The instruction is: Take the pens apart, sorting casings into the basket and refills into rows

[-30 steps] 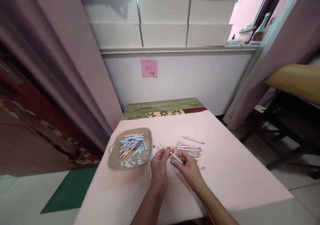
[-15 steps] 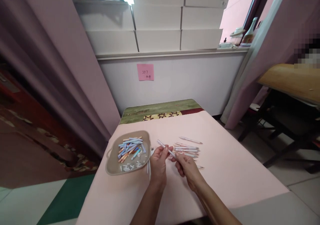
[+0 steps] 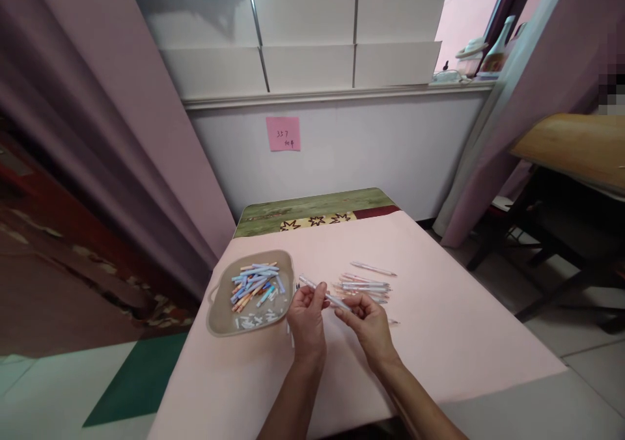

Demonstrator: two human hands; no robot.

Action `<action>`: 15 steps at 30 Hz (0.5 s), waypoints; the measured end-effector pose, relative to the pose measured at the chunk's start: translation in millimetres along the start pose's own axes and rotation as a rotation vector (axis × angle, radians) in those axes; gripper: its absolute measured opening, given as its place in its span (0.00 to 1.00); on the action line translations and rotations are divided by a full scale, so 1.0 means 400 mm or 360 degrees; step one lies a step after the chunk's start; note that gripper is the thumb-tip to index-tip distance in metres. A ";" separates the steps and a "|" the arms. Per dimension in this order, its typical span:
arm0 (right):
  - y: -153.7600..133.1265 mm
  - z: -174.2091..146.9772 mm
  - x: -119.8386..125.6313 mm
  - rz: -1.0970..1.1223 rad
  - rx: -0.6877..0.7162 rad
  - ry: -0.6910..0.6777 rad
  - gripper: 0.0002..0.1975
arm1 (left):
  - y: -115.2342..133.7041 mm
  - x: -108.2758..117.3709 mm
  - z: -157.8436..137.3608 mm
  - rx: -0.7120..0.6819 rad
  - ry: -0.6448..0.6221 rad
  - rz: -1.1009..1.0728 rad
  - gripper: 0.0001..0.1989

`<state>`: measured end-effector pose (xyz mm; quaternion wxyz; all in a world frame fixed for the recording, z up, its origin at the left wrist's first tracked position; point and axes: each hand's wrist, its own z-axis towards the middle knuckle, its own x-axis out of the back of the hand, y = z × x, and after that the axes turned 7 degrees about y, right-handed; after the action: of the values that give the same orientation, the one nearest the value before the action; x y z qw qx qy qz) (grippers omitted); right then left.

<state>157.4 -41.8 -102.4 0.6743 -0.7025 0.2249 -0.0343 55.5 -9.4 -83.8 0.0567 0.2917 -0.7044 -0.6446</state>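
The desk (image 3: 336,199) carries a smooth pale pink cover (image 3: 449,323); along the far edge, a green wood-grain strip with a yellow sunburst band is exposed. The pen (image 3: 338,302), a slim, straight, whitish barrel, is held above the middle of the desk, slanting from far left to near right. The grip of the left hand (image 3: 308,323) pinches its middle between thumb and fingers; the grip of the right hand (image 3: 371,332) pinches its near end.

Toward the left edge of the desk sits a tray (image 3: 217,303), beige, shallow, with rounded corners and a loop handle on its outer side. It contains a heap of short cylindrical sticks (image 3: 256,284) in pale blue, orange and blue, with small white pieces (image 3: 251,322) at its near side. Slim white rods (image 3: 293,340) lie just beside the tray, partly blocked by the left hand.

Toward the right edge, a loose pile of slender pens (image 3: 366,288) lies roughly crosswise, partly covered by the right hand. A single pointed pen (image 3: 374,269) lies apart on the far side of the pile. Beyond the far edge, a square pink note (image 3: 283,134) is fixed to the white wall (image 3: 371,147).
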 end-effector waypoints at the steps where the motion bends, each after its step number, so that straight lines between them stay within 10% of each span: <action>1: -0.005 -0.003 0.000 -0.0008 0.0004 -0.0004 0.16 | 0.004 -0.001 -0.001 -0.0011 -0.0024 0.0000 0.16; 8: -0.029 -0.005 0.006 0.0066 -0.0130 -0.0187 0.17 | 0.059 0.004 -0.024 0.0260 -0.0613 -0.0178 0.21; 15: -0.016 -0.004 -0.001 -0.0021 -0.0045 -0.0103 0.14 | 0.029 0.005 0.000 0.0136 -0.0253 -0.0138 0.13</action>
<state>158.1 -43.2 -96.1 0.6709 -0.7142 0.1989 -0.0129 49.7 -10.3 -73.4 -0.0399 0.2720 -0.7203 -0.6369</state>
